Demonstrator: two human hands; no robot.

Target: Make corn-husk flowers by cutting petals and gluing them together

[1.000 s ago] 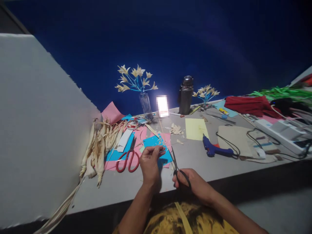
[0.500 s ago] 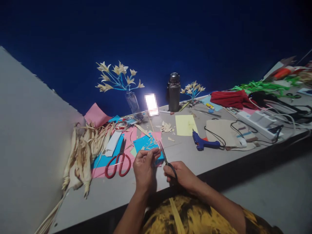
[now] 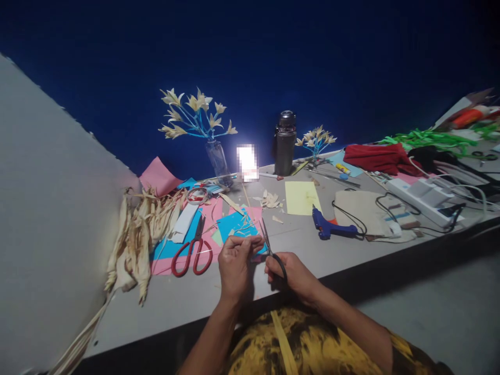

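Note:
My right hand (image 3: 287,271) is closed round the dark handles of a small pair of scissors (image 3: 267,239), whose blades point up and away from me. Just left of them, my left hand (image 3: 236,260) has its fingers bent and pinched together; whatever lies between them is too small to make out. Behind that hand, blue paper (image 3: 230,225) carries narrow pale scraps. Large red-handled scissors (image 3: 194,252) rest to the left on pink and blue sheets. Several dried corn husks (image 3: 133,245) hang over the table's left side, and cut husk pieces (image 3: 270,199) lie farther back.
A glass vase (image 3: 219,164) of husk flowers, a dark flask (image 3: 284,146) and a smaller flower bunch (image 3: 316,140) stand along the blue wall. To the right are a blue glue gun (image 3: 330,228), yellow paper (image 3: 299,198), a cloth pouch (image 3: 363,211) and a power strip (image 3: 424,200).
The camera view has shifted slightly, so the table items appear a little higher and to the right. Both hands keep nearly the same pose, and the small scissors' blades look closer together.

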